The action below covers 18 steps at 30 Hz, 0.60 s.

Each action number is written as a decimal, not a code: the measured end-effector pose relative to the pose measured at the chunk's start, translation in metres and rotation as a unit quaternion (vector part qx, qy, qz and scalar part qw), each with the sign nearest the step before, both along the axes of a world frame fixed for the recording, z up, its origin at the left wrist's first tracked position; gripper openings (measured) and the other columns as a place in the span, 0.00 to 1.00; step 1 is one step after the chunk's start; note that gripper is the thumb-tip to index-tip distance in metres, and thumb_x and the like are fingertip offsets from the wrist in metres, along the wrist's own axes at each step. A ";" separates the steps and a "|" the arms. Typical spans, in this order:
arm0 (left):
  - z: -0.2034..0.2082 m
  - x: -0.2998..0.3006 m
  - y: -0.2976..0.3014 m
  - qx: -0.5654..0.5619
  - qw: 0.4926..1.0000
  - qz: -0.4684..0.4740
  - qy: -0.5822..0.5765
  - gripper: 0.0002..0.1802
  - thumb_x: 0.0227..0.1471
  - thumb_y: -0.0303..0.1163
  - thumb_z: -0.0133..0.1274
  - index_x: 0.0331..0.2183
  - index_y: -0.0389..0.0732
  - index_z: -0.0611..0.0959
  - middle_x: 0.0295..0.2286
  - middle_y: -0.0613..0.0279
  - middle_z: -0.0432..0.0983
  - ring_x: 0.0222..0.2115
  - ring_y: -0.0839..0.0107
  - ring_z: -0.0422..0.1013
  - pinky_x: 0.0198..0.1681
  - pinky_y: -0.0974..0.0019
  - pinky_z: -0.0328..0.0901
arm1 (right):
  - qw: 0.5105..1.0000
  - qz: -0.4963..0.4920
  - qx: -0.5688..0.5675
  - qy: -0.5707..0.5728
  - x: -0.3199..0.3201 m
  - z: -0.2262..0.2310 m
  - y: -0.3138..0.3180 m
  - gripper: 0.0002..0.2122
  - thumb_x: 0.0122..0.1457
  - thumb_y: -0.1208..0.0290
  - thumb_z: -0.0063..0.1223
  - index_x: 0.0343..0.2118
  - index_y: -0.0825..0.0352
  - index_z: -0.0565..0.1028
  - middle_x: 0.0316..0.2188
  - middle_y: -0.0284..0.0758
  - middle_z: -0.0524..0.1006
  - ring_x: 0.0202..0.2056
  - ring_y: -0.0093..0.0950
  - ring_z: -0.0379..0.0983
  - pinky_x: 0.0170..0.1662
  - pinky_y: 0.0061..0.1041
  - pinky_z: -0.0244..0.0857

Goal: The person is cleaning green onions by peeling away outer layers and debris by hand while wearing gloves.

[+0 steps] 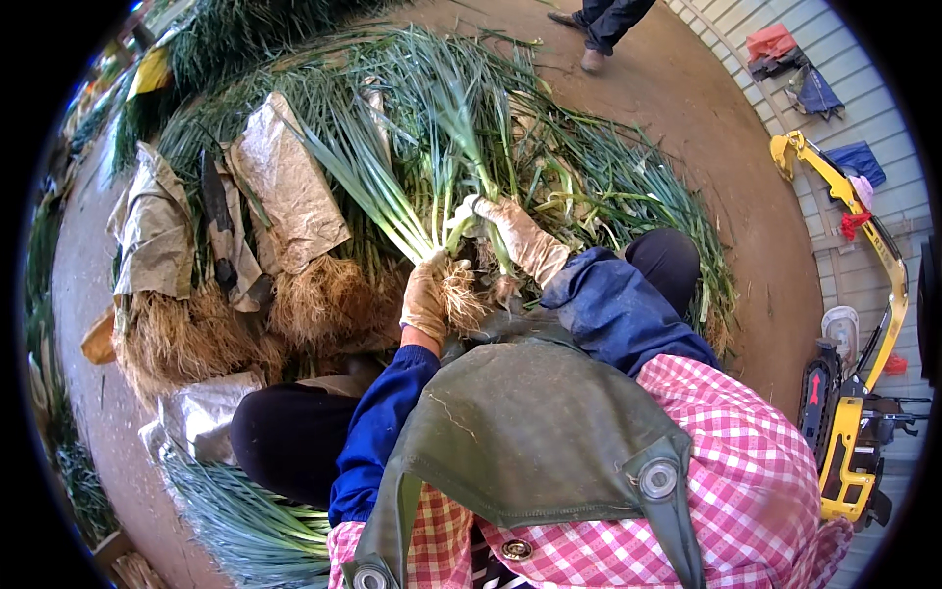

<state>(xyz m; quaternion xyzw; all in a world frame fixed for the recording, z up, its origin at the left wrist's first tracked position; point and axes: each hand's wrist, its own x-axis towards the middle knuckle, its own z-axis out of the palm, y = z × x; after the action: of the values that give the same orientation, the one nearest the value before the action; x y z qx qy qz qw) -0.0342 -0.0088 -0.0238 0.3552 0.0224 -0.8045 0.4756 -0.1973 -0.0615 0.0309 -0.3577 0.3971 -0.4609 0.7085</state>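
Note:
My left hand [425,300], in a tan work glove, is closed round the lower ends of a bunch of green onions [404,214]. Their pale roots [462,295] stick out beside the thumb, and the green leaves fan up and away. Just to the right, my right hand [520,236], in a matching glove, has its fingers bent round a single green onion stalk [498,245] close to the bunch. Part of that stalk is hidden by the glove. Beyond both hands lies a wide heap of loose green onions [628,172].
Left of me lie rooted bundles wrapped in brown paper [289,187], with a long dark object [218,201] between them. More green onions [245,520] lie by my left knee. A yellow mini excavator [849,461] stands at the right wall. Another person's legs [610,25] are at the top.

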 end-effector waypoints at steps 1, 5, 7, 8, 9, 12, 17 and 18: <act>0.012 -0.002 0.003 -0.036 0.996 -0.016 0.075 0.15 0.55 0.35 0.47 0.41 0.34 0.75 0.30 0.54 0.76 0.27 0.61 0.75 0.26 0.58 0.73 | 0.997 -0.010 0.018 -0.069 0.000 0.001 -0.001 0.09 0.61 0.66 0.48 0.37 0.67 0.72 0.30 0.35 0.77 0.33 0.27 0.76 0.40 0.26 0.72; -0.034 0.006 0.001 0.147 0.861 0.032 0.485 0.18 0.58 0.41 0.42 0.43 0.40 0.75 0.36 0.54 0.76 0.34 0.58 0.73 0.39 0.52 0.69 | 0.991 0.088 0.059 -0.084 0.038 -0.001 0.028 0.10 0.62 0.64 0.44 0.36 0.66 0.71 0.26 0.35 0.75 0.29 0.29 0.74 0.36 0.29 0.71; -0.028 0.003 0.007 -0.034 0.977 -0.032 0.207 0.17 0.59 0.39 0.41 0.44 0.40 0.76 0.39 0.54 0.76 0.37 0.57 0.72 0.43 0.49 0.67 | 0.995 0.069 0.058 -0.044 0.035 -0.002 0.033 0.11 0.63 0.64 0.44 0.36 0.67 0.72 0.23 0.34 0.74 0.25 0.27 0.73 0.31 0.28 0.70; -0.025 0.001 0.015 -0.050 0.987 -0.022 0.151 0.15 0.58 0.36 0.43 0.41 0.37 0.76 0.35 0.55 0.76 0.34 0.59 0.73 0.38 0.53 0.69 | 0.994 0.062 0.072 -0.056 0.030 -0.006 0.034 0.11 0.63 0.64 0.44 0.38 0.68 0.72 0.22 0.34 0.74 0.24 0.27 0.73 0.29 0.28 0.70; -0.028 0.001 0.014 -0.033 0.991 -0.018 0.131 0.14 0.57 0.35 0.43 0.40 0.36 0.76 0.34 0.55 0.76 0.32 0.59 0.73 0.36 0.55 0.70 | 0.992 0.062 0.084 -0.070 0.030 -0.005 0.035 0.12 0.62 0.65 0.45 0.39 0.69 0.73 0.21 0.34 0.73 0.23 0.27 0.73 0.28 0.28 0.70; -0.027 -0.002 0.005 -0.028 0.998 -0.037 0.034 0.11 0.56 0.31 0.45 0.36 0.33 0.76 0.29 0.57 0.76 0.27 0.61 0.74 0.32 0.60 0.71 | 0.981 0.087 0.121 -0.122 0.029 -0.002 0.041 0.10 0.63 0.65 0.42 0.32 0.67 0.70 0.17 0.29 0.68 0.15 0.23 0.63 0.19 0.23 0.61; -0.063 -0.001 -0.002 0.019 0.999 -0.024 -0.037 0.11 0.55 0.29 0.44 0.38 0.34 0.76 0.30 0.55 0.77 0.30 0.60 0.73 0.38 0.60 0.69 | 0.940 0.104 0.211 -0.249 0.027 0.016 0.054 0.09 0.63 0.63 0.39 0.29 0.61 0.67 0.14 0.23 0.61 0.12 0.17 0.54 0.17 0.20 0.53; -0.068 0.008 -0.003 -0.004 0.998 -0.050 0.036 0.11 0.54 0.28 0.44 0.39 0.35 0.76 0.31 0.56 0.77 0.33 0.59 0.73 0.42 0.60 0.67 | 0.935 0.153 0.201 -0.249 0.029 0.037 0.064 0.09 0.63 0.62 0.41 0.29 0.60 0.67 0.13 0.22 0.60 0.12 0.16 0.53 0.17 0.20 0.52</act>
<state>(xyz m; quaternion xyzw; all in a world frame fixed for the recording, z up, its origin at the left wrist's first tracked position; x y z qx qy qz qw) -0.0260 -0.0121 -0.0917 0.3252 0.0188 -0.8393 0.4352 -0.1680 0.0026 0.0679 -0.1383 0.2327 -0.3317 0.9037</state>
